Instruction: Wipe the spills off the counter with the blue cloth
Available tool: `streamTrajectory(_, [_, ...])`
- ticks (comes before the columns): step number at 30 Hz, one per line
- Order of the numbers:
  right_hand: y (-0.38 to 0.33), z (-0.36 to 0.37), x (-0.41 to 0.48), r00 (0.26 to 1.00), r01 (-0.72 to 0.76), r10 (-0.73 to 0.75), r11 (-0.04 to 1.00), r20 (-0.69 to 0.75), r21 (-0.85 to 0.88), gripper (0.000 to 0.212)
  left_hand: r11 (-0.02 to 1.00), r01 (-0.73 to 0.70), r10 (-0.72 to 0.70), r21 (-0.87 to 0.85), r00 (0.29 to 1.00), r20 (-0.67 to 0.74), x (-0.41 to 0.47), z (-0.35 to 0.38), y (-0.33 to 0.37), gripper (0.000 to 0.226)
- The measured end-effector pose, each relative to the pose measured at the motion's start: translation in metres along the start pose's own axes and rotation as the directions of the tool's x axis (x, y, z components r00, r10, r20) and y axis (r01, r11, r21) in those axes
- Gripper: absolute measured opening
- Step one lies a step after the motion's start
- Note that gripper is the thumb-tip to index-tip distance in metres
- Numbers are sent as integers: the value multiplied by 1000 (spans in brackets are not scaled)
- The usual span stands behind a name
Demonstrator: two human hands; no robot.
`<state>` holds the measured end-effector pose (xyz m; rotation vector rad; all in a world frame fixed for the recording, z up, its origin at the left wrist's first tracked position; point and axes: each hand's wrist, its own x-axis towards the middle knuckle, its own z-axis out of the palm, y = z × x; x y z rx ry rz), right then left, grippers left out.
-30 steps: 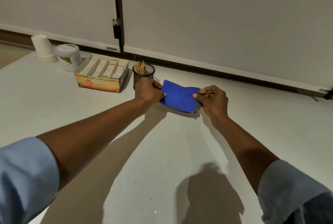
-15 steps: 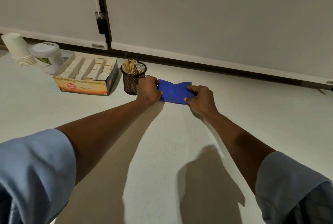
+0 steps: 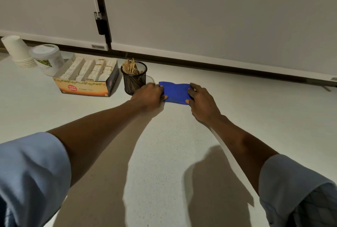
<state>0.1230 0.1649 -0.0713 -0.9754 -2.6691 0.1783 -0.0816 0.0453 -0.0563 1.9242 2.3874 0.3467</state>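
Note:
A folded blue cloth [image 3: 176, 92] lies flat on the white counter [image 3: 164, 153], just right of a mesh cup. My left hand [image 3: 148, 95] grips the cloth's left edge with fingers curled on it. My right hand [image 3: 201, 99] presses and holds the cloth's right edge, thumb on the near corner. Both arms stretch forward from light blue sleeves. I see no clear spill on the counter from here.
A black mesh cup [image 3: 134, 78] of wooden sticks stands right beside my left hand. Left of it sit an open ginger tea box [image 3: 85, 80], a white lidded tub [image 3: 47, 58] and a stack of paper cups [image 3: 18, 52]. White cabinet doors [image 3: 209, 11] rise behind the counter.
The cloth has gone from lifted and spread between my hands to lying flat and narrower on the counter. Both hands came closer together and lower.

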Motion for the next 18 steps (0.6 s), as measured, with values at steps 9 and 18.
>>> streamTrajectory(9, [-10, -14, -5, 990, -62, 60, 998, 131, 14, 54, 994, 27, -42, 105, 988, 150, -3, -23, 17, 41])
streamTrajectory(18, [-24, -88, -61, 982, -186, 184, 979, 31, 86, 61, 960, -17, -11, 278, 995, 98, -59, -73, 41, 61])
